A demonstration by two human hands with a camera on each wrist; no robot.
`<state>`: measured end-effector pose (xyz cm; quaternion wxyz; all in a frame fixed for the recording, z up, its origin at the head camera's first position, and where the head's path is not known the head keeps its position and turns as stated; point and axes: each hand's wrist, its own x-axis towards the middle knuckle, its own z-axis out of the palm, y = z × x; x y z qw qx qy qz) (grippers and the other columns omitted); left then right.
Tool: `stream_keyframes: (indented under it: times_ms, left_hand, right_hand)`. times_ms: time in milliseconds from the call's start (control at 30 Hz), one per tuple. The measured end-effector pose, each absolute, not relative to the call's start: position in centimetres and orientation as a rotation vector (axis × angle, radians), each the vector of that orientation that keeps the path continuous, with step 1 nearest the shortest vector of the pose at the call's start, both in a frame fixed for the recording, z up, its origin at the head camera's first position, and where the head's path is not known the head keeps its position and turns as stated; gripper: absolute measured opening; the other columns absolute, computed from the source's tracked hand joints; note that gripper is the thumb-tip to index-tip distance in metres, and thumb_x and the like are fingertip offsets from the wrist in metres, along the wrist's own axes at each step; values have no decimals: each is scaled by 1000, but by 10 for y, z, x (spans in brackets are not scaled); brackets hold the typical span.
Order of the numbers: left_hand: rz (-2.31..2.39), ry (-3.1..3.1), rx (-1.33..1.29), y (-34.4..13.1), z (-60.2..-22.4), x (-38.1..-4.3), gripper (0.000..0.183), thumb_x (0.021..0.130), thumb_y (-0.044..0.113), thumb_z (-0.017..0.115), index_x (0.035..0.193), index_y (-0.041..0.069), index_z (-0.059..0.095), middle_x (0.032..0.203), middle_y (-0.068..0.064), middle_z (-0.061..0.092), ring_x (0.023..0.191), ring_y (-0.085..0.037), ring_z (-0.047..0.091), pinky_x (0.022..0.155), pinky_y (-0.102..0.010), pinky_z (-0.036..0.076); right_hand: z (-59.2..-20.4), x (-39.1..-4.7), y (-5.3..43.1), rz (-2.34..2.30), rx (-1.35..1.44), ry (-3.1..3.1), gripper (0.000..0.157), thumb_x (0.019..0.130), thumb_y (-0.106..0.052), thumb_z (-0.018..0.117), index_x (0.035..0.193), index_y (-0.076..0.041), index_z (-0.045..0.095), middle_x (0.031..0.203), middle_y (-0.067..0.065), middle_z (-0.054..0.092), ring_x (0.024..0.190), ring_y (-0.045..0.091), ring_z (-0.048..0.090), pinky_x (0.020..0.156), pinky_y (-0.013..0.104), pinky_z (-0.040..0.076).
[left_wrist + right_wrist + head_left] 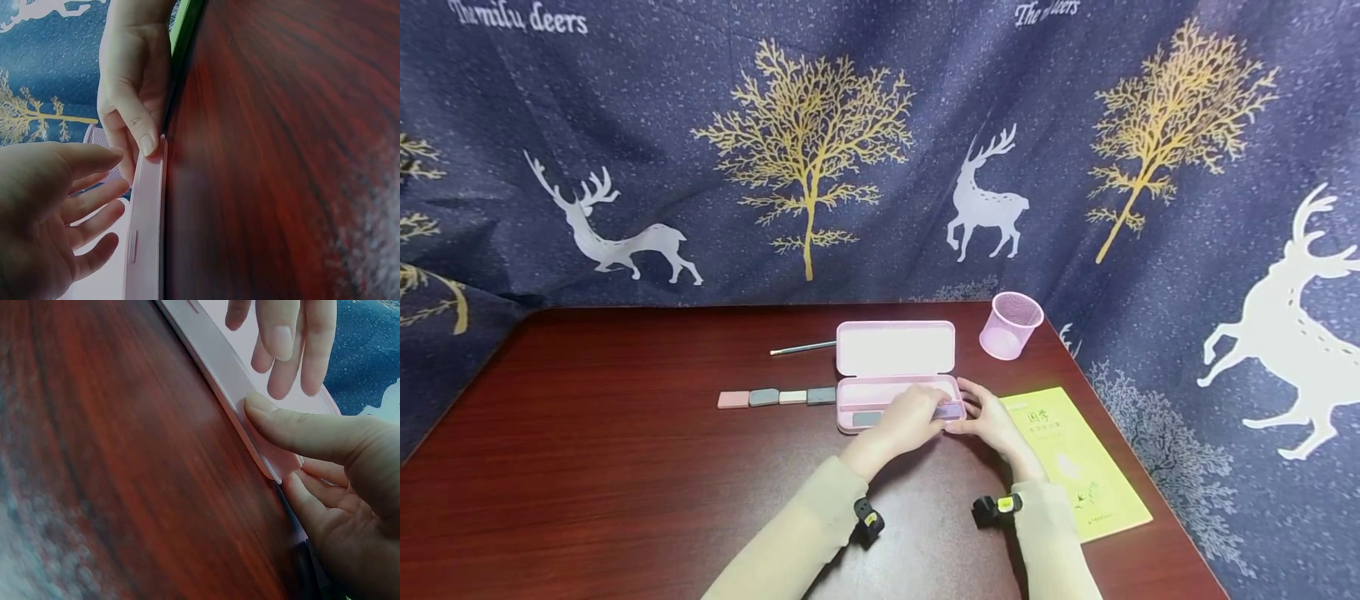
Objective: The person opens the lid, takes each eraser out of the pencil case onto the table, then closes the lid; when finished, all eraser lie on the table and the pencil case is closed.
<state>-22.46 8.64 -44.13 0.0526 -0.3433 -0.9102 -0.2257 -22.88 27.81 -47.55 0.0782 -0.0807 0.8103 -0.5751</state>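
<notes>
An open pink pencil case [863, 392] lies on the table with its lid [895, 348] tipped back. My left hand [912, 418] reaches over the case's right half, its fingers spread loosely above the tray in the left wrist view. No object shows between those fingers. Near its fingertips a purple block [949, 412] lies inside the case, and a grey block [868, 418] lies left of the hand. My right hand [991, 423] holds the case's right end. Its thumb [294, 428] presses on the front edge, with fingers around the corner.
Left of the case, several small blocks [778, 397] stand in a row, pink, grey and cream. Behind them lies a thin brush-like stick [802, 348]. A pink mesh cup [1009, 329] stands at the back right. A yellow-green book [1075, 467] lies near the right edge.
</notes>
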Motion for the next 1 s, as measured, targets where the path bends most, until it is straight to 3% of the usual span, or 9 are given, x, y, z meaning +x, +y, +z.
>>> stream_keyframes:
  times_ms: [333,600,1000]
  left_hand:
    - [-550,-2823,-1043,90,-444,-223,21,87,22,71,104,9,71,96,-3,73,95,-22,67,81,-35,55]
    - [-486,-2830,-1037,93,-440,-222,16,90,18,66,102,9,72,97,-5,72,95,-23,66,80,-36,56]
    - [-313,-2928,-980,101,-438,-219,23,95,20,59,112,12,72,107,-5,66,96,-21,59,76,-32,56]
  right_hand:
    - [-475,-227,277,-1722,-251,2422,89,75,5,79,146,16,25,140,39,41,132,52,42,105,41,45]
    - [-474,-228,277,-1707,-241,2435,88,76,5,78,146,15,26,140,38,41,132,51,42,107,44,43]
    - [-472,-226,275,-1705,-226,2423,88,76,6,77,146,15,24,141,39,39,132,53,40,105,45,44]
